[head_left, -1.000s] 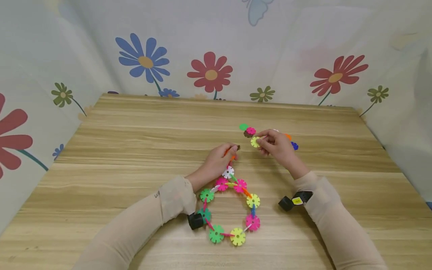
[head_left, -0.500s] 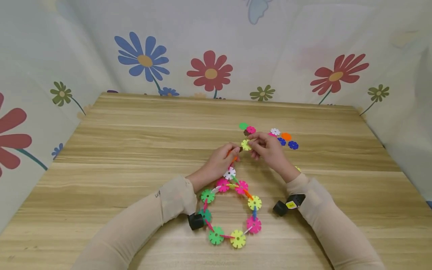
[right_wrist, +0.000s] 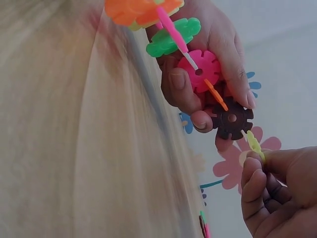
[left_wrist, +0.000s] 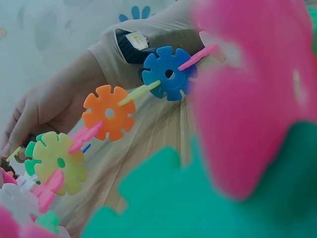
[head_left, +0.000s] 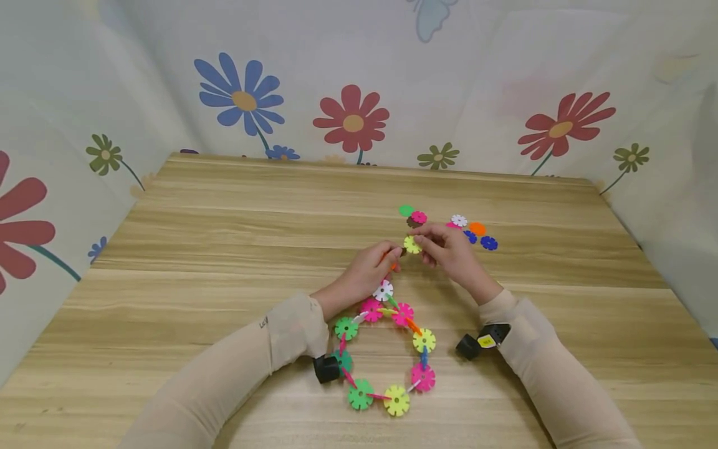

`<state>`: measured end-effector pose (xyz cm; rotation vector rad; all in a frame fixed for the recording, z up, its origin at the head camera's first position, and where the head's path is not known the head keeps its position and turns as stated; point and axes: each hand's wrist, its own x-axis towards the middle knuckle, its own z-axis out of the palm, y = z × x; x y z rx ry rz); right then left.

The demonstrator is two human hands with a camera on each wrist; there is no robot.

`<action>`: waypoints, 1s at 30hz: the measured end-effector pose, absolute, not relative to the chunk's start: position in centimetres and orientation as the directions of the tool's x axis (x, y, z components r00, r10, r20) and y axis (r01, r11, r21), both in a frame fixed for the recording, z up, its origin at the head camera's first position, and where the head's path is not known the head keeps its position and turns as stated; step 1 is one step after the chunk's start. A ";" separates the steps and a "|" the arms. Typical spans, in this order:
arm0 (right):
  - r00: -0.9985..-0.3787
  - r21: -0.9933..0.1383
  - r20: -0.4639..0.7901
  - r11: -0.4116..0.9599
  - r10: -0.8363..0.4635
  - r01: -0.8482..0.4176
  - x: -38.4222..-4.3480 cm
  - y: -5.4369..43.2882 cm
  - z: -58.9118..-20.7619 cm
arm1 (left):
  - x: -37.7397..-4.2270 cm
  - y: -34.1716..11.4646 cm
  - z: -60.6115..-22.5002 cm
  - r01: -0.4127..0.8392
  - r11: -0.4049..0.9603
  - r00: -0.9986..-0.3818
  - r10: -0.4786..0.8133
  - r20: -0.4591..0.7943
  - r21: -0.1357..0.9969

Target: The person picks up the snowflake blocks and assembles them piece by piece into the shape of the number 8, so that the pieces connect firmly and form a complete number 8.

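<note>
My left hand [head_left: 367, 272] pinches a dark brown notched snowflake disc [right_wrist: 232, 119] between thumb and fingers, above the table. An orange disc [right_wrist: 216, 94] links it to a pink one [right_wrist: 200, 69]. My right hand [head_left: 451, 252] pinches a yellow snowflake disc [head_left: 411, 244] by one edge. In the right wrist view, the yellow disc's far edge is right at the brown disc's rim, edge-on to it. Below the left hand, the chain runs through a white disc [head_left: 383, 290] to a ring of linked discs, including a green one [head_left: 361, 395], nearer me.
Loose discs lie beyond the hands: a green one [head_left: 406, 211], a pink one [head_left: 419, 217], a white one [head_left: 459, 221], an orange one [head_left: 477, 229] and a blue one [head_left: 489, 243]. A floral cloth [head_left: 465, 81] hangs behind the wooden table [head_left: 252, 218].
My right hand has moved left with the yellow disc, bringing it up to the brown disc. The left hand keeps its hold nearly in place. More loose discs show behind the right hand.
</note>
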<state>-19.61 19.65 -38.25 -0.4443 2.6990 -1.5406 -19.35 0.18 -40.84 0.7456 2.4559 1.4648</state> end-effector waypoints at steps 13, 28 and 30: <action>-0.954 -0.837 0.129 0.486 -0.270 -0.251 -19.5 19.6 -38.2 | -19.4 0.3 -40.8 0.341 0.378 -0.847 0.522 0.106 0.861; -0.944 -0.831 0.126 0.487 -0.304 -0.267 -19.3 18.8 -38.7 | -19.4 0.0 -40.9 0.220 0.346 -0.871 0.491 0.024 0.912; -0.942 -0.841 0.091 0.482 -0.322 -0.246 -19.4 19.2 -38.7 | -19.5 0.0 -40.9 0.205 0.330 -0.873 0.487 0.020 0.921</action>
